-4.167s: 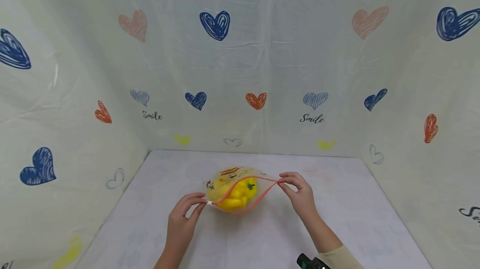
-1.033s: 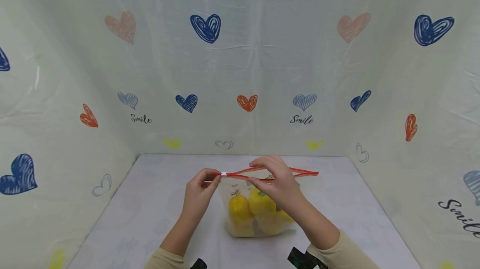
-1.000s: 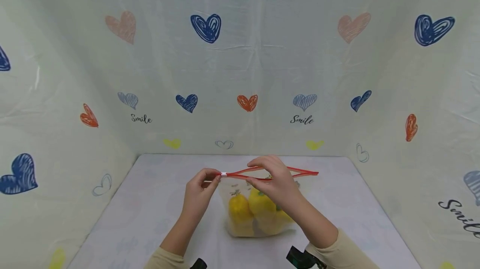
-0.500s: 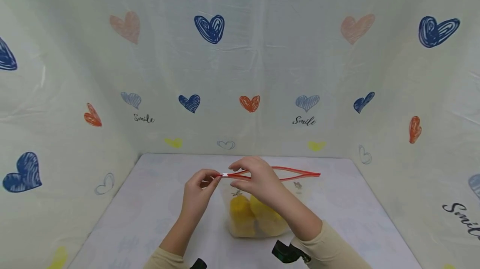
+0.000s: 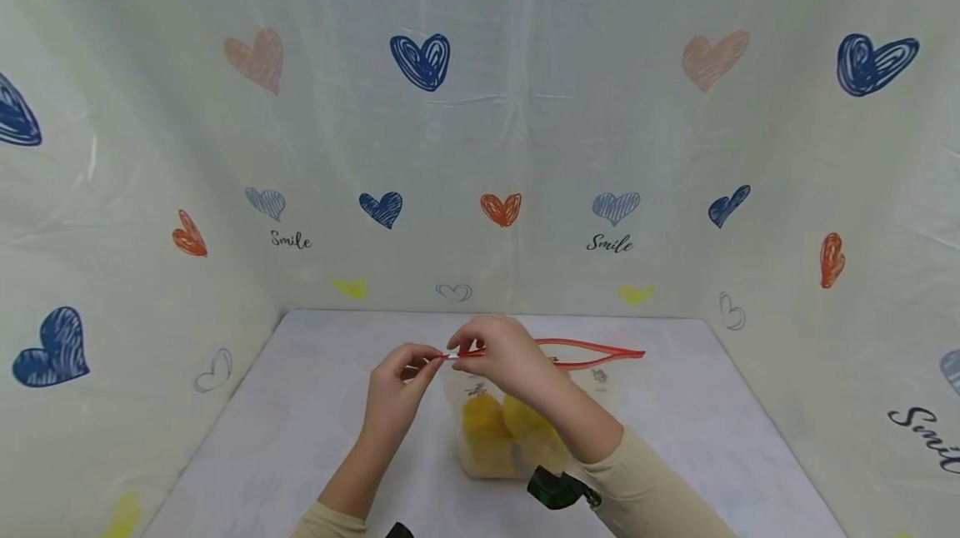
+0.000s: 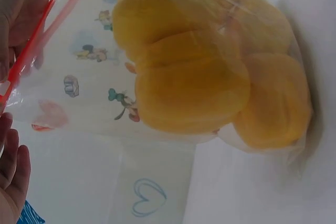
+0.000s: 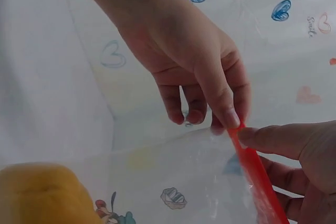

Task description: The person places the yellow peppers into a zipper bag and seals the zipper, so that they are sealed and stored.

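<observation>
A see-through zip bag (image 5: 476, 384) with a red zip strip (image 5: 596, 349) stands on the table, cartoon prints on its side. Inside are several yellow toy bell peppers (image 6: 189, 82), seen through the plastic. My left hand (image 5: 397, 384) pinches the left end of the strip between thumb and forefinger, plainly seen in the right wrist view. Right beside it my right hand (image 5: 510, 365) pinches the strip at the small white slider (image 5: 453, 356), its thumb in front and fingers behind. Right of that hand, the two red edges stand apart, then meet at the far corner.
The white table (image 5: 330, 430) reaches back to a pale curtain (image 5: 525, 122) printed with hearts and "Smile". Dark wrist cameras (image 5: 555, 488) sit below the hands, and beige sleeves cover the forearms.
The bag, earlier tilted with its mouth wide towards me, now stands upright. My right hand has left the right corner and slid left along the strip to the slider. The left hand keeps its pinch.
</observation>
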Motion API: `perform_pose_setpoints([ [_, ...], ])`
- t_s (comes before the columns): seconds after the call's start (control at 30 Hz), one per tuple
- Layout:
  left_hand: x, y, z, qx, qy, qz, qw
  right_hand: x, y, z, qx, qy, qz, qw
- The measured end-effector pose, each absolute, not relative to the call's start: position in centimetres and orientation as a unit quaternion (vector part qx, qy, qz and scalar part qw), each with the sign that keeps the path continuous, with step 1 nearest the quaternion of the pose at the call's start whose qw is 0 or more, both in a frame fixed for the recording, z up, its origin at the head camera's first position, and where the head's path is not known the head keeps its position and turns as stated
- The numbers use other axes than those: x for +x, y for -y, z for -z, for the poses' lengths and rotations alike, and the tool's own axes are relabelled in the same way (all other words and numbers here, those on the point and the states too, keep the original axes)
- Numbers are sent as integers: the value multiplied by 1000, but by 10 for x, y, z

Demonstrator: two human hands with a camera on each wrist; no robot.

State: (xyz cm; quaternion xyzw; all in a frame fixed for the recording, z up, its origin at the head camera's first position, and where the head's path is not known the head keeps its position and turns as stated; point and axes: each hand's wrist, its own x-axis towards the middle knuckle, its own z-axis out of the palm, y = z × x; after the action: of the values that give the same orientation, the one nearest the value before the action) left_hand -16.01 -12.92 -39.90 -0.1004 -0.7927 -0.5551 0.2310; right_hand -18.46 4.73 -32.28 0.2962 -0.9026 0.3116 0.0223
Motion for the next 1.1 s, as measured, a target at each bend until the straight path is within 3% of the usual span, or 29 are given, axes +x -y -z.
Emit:
perform_pose_setpoints([
  [0.37,-159,127,398,-101,793,552,238,-188,-47,324,280,898,-338,1],
  [1.1,-160,123,398,-156,797,507,289,-186,-59,328,276,897,-345,17],
])
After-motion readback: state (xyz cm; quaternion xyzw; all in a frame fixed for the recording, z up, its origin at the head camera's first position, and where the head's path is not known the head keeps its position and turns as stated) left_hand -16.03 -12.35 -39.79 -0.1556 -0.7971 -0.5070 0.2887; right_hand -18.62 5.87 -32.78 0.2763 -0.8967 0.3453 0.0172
